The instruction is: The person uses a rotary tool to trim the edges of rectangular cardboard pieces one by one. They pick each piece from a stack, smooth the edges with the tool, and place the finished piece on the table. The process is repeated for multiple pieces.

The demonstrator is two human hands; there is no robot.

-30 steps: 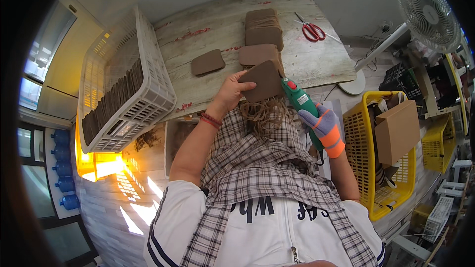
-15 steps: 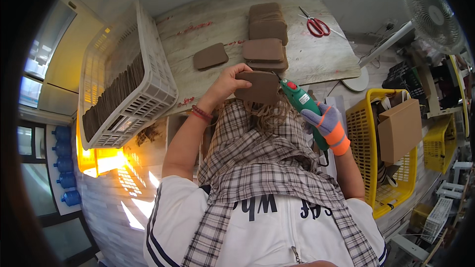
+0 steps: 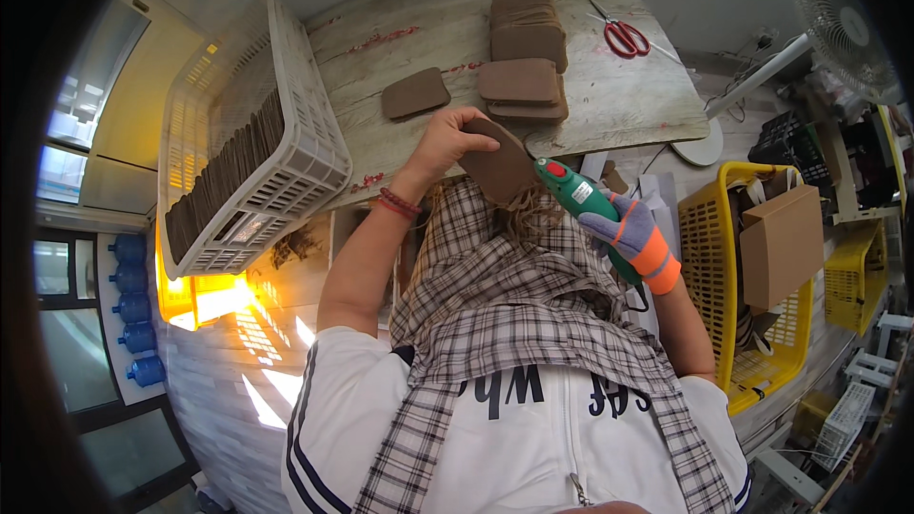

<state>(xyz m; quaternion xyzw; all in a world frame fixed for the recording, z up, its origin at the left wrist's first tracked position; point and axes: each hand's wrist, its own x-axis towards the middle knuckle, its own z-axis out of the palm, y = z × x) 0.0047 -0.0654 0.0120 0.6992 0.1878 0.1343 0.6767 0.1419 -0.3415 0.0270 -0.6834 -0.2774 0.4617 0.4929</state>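
My bare left hand (image 3: 451,145) pinches a flat brown rounded pad (image 3: 501,164) by its upper left corner, holding it tilted over my lap. In a grey and orange glove, my right hand (image 3: 636,240) wraps around a green handheld power tool (image 3: 575,190) with a red button. The tool's thin tip is at the pad's right edge; whether it touches cannot be made out. Thin brown trimmings (image 3: 529,213) lie on my checked apron below the pad. On the table ahead are a single brown pad (image 3: 416,93), a short stack (image 3: 520,84) and a taller stack (image 3: 527,25).
Red-handled scissors (image 3: 625,38) rest on the worn table (image 3: 628,105) at the right. A white crate (image 3: 303,167) full of brown pads stands left. To the right are a yellow basket (image 3: 706,257) holding a cardboard box (image 3: 783,246), and a white fan (image 3: 843,29).
My left hand has turned the pad, so it now hangs at a steeper slant. The tool stays at its right edge. The whole view has shifted slightly.
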